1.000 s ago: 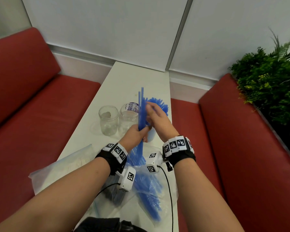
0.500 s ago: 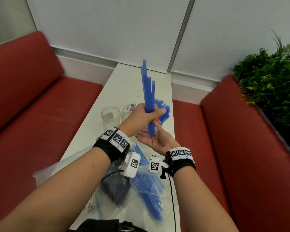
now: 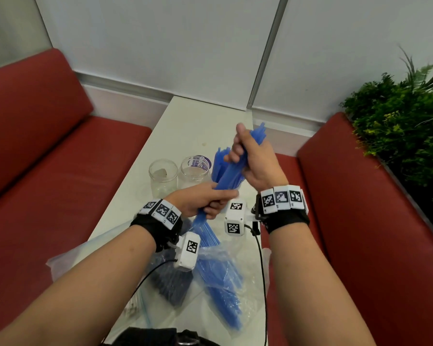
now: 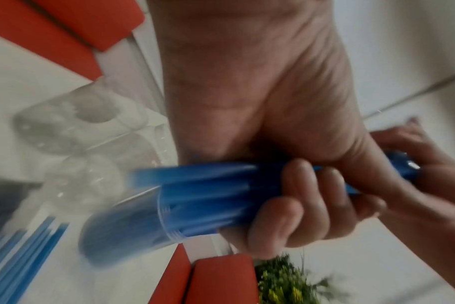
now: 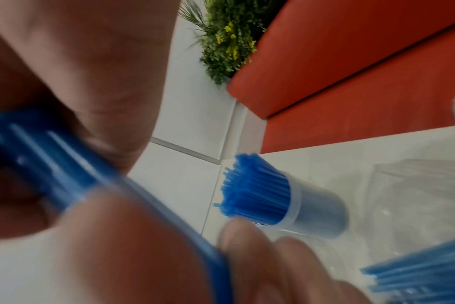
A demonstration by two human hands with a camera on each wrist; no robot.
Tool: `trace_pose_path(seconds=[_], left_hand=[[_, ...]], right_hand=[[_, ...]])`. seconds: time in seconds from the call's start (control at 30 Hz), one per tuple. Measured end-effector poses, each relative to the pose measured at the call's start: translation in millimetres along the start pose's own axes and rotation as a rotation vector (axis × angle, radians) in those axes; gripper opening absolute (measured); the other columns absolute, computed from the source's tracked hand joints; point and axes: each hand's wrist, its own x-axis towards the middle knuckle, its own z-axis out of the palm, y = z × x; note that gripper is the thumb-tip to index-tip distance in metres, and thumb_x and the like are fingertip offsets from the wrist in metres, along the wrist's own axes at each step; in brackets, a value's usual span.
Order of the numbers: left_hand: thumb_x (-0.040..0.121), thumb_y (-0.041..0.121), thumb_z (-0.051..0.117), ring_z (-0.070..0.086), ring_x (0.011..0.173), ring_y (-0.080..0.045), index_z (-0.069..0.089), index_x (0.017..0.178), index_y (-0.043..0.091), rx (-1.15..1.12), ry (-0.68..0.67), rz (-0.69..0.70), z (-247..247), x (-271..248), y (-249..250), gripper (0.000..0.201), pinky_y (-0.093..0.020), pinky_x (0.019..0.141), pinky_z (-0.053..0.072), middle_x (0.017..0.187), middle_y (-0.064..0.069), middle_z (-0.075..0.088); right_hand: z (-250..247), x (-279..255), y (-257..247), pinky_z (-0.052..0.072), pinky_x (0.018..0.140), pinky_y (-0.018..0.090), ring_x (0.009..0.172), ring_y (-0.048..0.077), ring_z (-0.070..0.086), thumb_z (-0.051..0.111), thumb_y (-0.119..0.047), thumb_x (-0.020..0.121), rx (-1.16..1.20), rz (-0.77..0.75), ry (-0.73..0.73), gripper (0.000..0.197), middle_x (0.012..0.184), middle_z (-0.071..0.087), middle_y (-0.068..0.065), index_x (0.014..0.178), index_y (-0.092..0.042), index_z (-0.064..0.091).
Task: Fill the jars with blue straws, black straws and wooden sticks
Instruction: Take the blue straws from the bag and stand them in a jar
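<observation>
Head view: both hands hold one bundle of blue straws (image 3: 229, 174) slanted above the white table (image 3: 185, 126). The left hand (image 3: 198, 199) grips the bundle's lower part, its fingers (image 4: 294, 205) curled round the straws with the thumb across them. The right hand (image 3: 254, 161) grips the upper part, fingers (image 3: 235, 152) wrapped round the bundle; the straw tips stick out above it.

Three clear jars stand in a row on the table beyond the hands. The left jar (image 3: 163, 174) holds a small pale object at its bottom, too indistinct to identify. The middle jar (image 3: 194, 171) carries a purple label with white lettering, too blurred to read. The third jar (image 5: 317, 214), at the right end, is packed with upright blue straws whose ends rise above its rim.

On the near part of the table lie clear plastic bags: one (image 3: 225, 278) with more blue straws spilling from it, one with black straws (image 3: 171, 283), and a third (image 3: 68, 258) under the left forearm whose contents cannot be made out.

Both wrists wear black bands with white blocks printed with square black-and-white marker patterns (image 3: 281, 197). Red bench seats (image 3: 48, 196) flank the table; a green plant (image 3: 398, 131) stands at the right.
</observation>
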Motion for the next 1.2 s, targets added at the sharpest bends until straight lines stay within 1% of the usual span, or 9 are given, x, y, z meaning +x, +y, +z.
trace_pose_path(seconds=[0.13,0.23,0.37,0.6,0.77,0.97,1.03,1.1,1.2], left_hand=[[0.082,0.078,0.05,0.028,0.045,-0.013,0.057,0.072,0.017,-0.329,0.083,-0.05,-16,2,-13,0.062,-0.024,0.051,0.035,0.059,0.0,0.036],[0.086,0.056,0.066,0.054,0.049,-0.013,0.072,0.079,0.01,-0.687,0.254,-0.114,-26,8,-28,0.047,-0.026,0.053,0.05,0.064,-0.002,0.057],[0.077,0.024,0.075,0.074,0.074,-0.024,0.075,0.083,-0.007,-1.004,0.268,-0.103,-22,14,-34,0.031,-0.036,0.063,0.062,0.085,-0.015,0.072],[0.07,0.017,0.073,0.07,0.061,-0.021,0.072,0.068,-0.004,-1.0,0.353,-0.134,-26,16,-35,0.021,-0.029,0.05,0.06,0.071,-0.012,0.065],[0.082,0.022,0.071,0.068,0.059,-0.018,0.076,0.076,-0.002,-1.004,0.337,-0.124,-26,18,-32,0.025,-0.023,0.048,0.058,0.074,-0.01,0.067],[0.089,0.018,0.067,0.069,0.066,-0.021,0.073,0.068,-0.007,-1.04,0.43,-0.091,-30,25,-34,0.033,-0.026,0.052,0.06,0.075,-0.015,0.066],[0.09,0.02,0.066,0.064,0.054,-0.014,0.072,0.07,-0.004,-1.035,0.425,-0.115,-36,28,-37,0.032,-0.019,0.043,0.054,0.07,-0.011,0.063],[0.094,0.023,0.061,0.049,0.04,-0.007,0.064,0.077,0.003,-1.022,0.406,-0.129,-41,33,-39,0.026,-0.012,0.03,0.036,0.063,-0.005,0.055],[0.099,0.023,0.053,0.033,0.035,-0.005,0.05,0.084,0.01,-0.939,0.415,-0.097,-48,43,-40,0.02,-0.014,0.027,0.02,0.061,-0.001,0.043]], right_hand=[[9,5,-19,0.047,0.054,0.031,0.045,0.014,0.034,0.069,-0.034,0.096,-0.003,-0.126,0.051,0.041,0.053,0.035,-0.002,0.064,-0.017,0.049],[16,5,-22,0.048,0.056,0.032,0.046,0.016,0.039,0.073,-0.028,0.093,-0.039,-0.182,0.042,0.038,0.053,0.039,-0.001,0.067,-0.017,0.047],[22,1,-11,0.05,0.068,0.036,0.062,0.021,0.051,0.074,-0.018,0.091,-0.148,-0.173,-0.015,0.026,0.066,0.05,0.005,0.071,-0.02,0.058],[22,-2,6,0.051,0.08,0.043,0.065,0.025,0.056,0.074,-0.019,0.091,-0.244,-0.063,-0.029,0.03,0.062,0.052,0.004,0.067,-0.018,0.057],[20,0,13,0.055,0.072,0.033,0.068,0.025,0.064,0.073,-0.023,0.093,-0.298,0.02,-0.067,0.035,0.062,0.054,0.004,0.065,-0.018,0.053],[15,7,8,0.055,0.082,0.036,0.086,0.024,0.069,0.073,-0.019,0.092,-0.352,0.03,-0.098,0.018,0.081,0.066,0.01,0.08,-0.016,0.061],[10,11,3,0.054,0.084,0.038,0.087,0.022,0.069,0.073,-0.021,0.092,-0.401,0.022,-0.101,0.018,0.084,0.069,0.011,0.078,-0.017,0.062],[2,15,0,0.057,0.077,0.029,0.086,0.018,0.071,0.073,-0.021,0.093,-0.496,0.031,-0.132,0.016,0.086,0.07,0.013,0.081,-0.013,0.065],[-14,23,-5,0.061,0.075,0.029,0.088,0.019,0.073,0.074,-0.019,0.092,-0.619,0.093,-0.182,0.02,0.089,0.072,0.013,0.088,0.0,0.068]])
